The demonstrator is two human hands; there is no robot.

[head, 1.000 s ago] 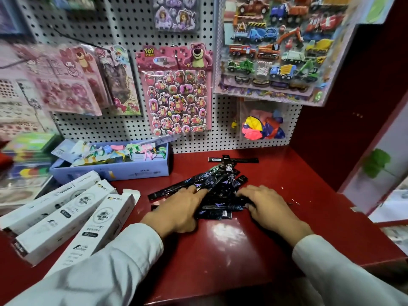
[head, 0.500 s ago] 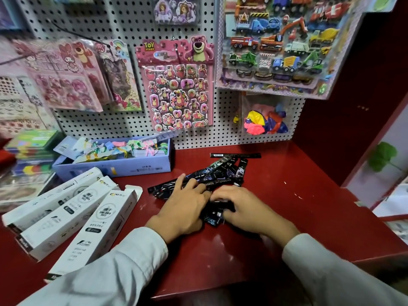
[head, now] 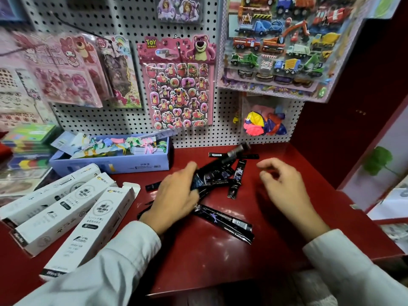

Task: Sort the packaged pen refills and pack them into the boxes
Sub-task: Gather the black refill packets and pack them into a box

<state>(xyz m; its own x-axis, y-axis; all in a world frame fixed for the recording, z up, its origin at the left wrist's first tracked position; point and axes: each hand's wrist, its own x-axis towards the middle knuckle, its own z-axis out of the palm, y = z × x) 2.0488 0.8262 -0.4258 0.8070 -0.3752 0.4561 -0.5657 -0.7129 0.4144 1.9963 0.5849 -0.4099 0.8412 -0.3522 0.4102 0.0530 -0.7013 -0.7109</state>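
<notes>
Long black glossy plastic refill packet [head: 223, 221] lay nearest on red table [head: 220, 257], loose, just below left hand [head: 176, 195]; looked light, slippery, bendy, best pinched mid-length. Left hand gripped bundle of black refill packets [head: 212, 177]. Right hand [head: 284, 186] hovered beside pile, fingers loosely curled, holding nothing. White cardboard boxes [head: 66, 208] lay left

Three boxes [head: 72, 208] lie left of the refill packets [head: 220, 173] on the counter [head: 220, 257]; the pegboard [head: 123, 23] stands behind.
</notes>
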